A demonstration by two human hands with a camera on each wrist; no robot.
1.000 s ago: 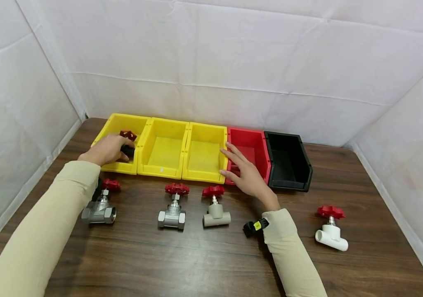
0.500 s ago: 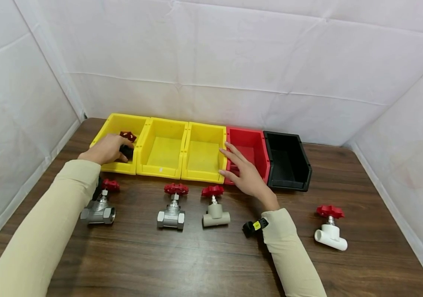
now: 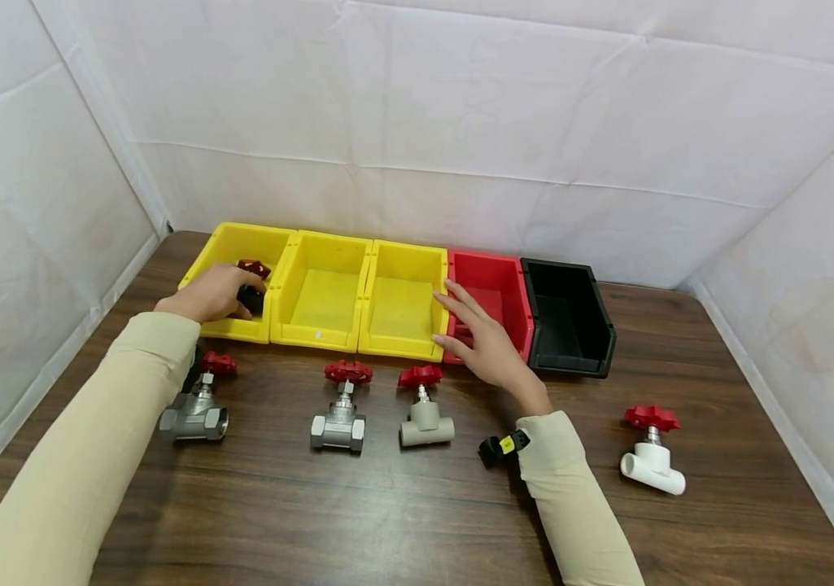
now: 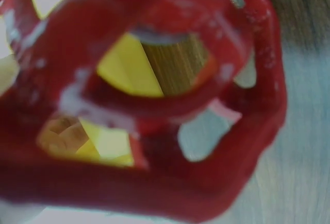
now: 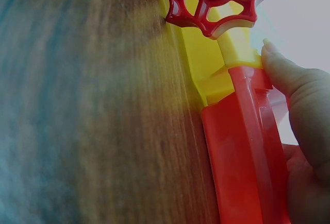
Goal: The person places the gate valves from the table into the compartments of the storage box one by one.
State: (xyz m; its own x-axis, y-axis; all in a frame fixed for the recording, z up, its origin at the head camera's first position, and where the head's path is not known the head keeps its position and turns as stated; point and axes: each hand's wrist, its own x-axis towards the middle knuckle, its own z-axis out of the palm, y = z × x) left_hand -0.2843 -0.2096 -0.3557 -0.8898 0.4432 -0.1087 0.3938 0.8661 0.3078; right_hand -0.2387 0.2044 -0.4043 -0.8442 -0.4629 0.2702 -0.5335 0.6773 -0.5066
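My left hand (image 3: 215,291) reaches into the leftmost yellow bin (image 3: 229,330), its fingers curled over a black piece (image 3: 251,299). A red handwheel (image 3: 255,267) lies right against that piece; whether the two are one valve I cannot tell. Most of the fingers are hidden in the bin. In the left wrist view another red handwheel (image 4: 206,183) fills the foreground, blocking much of the hand. My right hand (image 3: 486,346) is spread over the red bin (image 3: 525,321), fingertips at the edge of the neighbouring yellow bin (image 3: 402,348). In the right wrist view its thumb (image 5: 294,80) is straight.
A black bin (image 3: 570,366) ends the row at the right. Before the bins stand two metal gate valves, one (image 3: 197,419) under my left wrist and one (image 3: 339,427) further right. A beige plastic valve (image 3: 426,427) and a white one (image 3: 653,468) have red handwheels too.
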